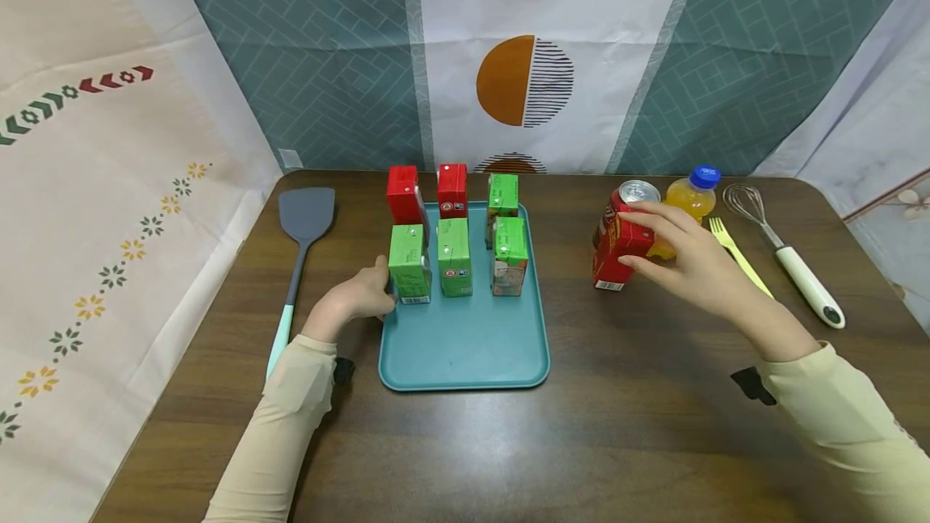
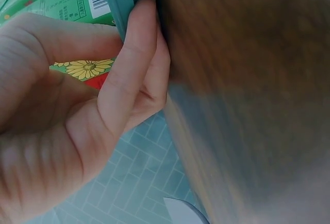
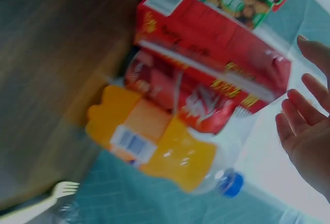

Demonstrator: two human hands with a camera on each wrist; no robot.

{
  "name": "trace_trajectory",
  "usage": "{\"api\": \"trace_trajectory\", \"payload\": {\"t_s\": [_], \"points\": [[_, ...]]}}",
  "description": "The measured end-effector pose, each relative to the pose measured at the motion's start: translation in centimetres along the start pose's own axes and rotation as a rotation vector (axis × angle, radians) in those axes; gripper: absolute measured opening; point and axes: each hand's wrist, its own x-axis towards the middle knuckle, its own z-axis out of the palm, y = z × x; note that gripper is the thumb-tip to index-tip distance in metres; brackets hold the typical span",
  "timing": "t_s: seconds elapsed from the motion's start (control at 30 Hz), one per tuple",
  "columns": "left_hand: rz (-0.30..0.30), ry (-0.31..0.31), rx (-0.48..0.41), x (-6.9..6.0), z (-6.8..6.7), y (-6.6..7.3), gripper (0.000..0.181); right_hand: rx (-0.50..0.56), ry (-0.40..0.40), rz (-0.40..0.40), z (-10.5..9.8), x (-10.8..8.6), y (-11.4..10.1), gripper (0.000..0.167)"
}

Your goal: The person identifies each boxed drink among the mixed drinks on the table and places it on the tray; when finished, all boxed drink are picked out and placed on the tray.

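My left hand [image 1: 358,294] holds the left edge of a teal tray [image 1: 465,349]. In the left wrist view its thumb and fingers pinch the tray's rim [image 2: 119,2]. Standing on the tray are several drink cartons: green ones, such as the near-left carton [image 1: 410,261], and two red ones [image 1: 452,190] at the back. To the right, my right hand [image 1: 686,261] hovers at the top of a red carton [image 1: 617,257], which stands upright on the table. The right wrist view shows its fingers [image 3: 301,113] spread and apart from that carton.
Behind the red carton stand a red can [image 1: 639,191] and an orange juice bottle [image 1: 690,198]. Farther right lie a yellow-green fork [image 1: 737,257] and a whisk [image 1: 806,285]. A grey spatula [image 1: 306,216] lies left of the tray on the wooden table [image 1: 465,458].
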Motion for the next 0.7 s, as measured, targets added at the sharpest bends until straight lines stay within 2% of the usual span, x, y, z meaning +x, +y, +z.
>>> {"api": "trace_trajectory", "payload": {"t_s": [0.07, 0.23, 0.3, 0.4, 0.6, 0.7], "points": [[0.004, -0.003, -0.004, 0.1, 0.0, -0.1, 0.065, 0.037, 0.006, 0.076, 0.1, -0.3, 0.7, 0.069], [0.014, -0.002, -0.014, 0.1, 0.1, 0.0, 0.057, 0.244, -0.043, 0.389, 0.4, -0.5, 2.2, 0.073], [0.015, -0.001, -0.019, 0.1, 0.2, 0.0, 0.053, 0.316, -0.054, 0.471, 0.5, -0.5, 2.4, 0.074], [0.009, -0.003, -0.025, 0.1, 0.2, 0.0, 0.056, 0.369, -0.043, 0.504, 0.7, -0.6, 2.5, 0.075], [0.01, 0.003, -0.02, 0.0, 0.1, 0.0, 0.055, 0.342, 0.01, 0.498, 1.4, -0.6, 2.5, 0.073], [0.008, 0.002, -0.025, 0.0, 0.1, 0.0, 0.059, 0.353, 0.01, 0.508, 1.5, -0.5, 2.5, 0.07]]}}
